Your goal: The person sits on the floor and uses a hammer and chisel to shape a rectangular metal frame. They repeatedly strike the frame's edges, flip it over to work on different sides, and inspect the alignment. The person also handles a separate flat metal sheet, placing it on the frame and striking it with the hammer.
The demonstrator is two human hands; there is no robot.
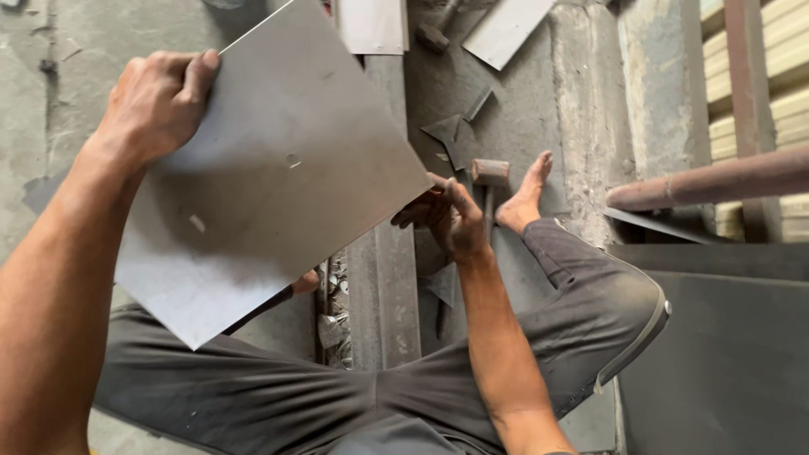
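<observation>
Sheet metal (270, 177), a large grey square, is tilted up over my lap above the concrete floor (522, 109). Steel rail (394, 286) runs between my legs beneath it. My left hand (160, 101) is closed on the sheet's upper edge, thumb on top; my right hand (447, 215) pinches its right corner. Just beyond lies a hammer (489, 177), near a triangular offcut (451, 135).
</observation>
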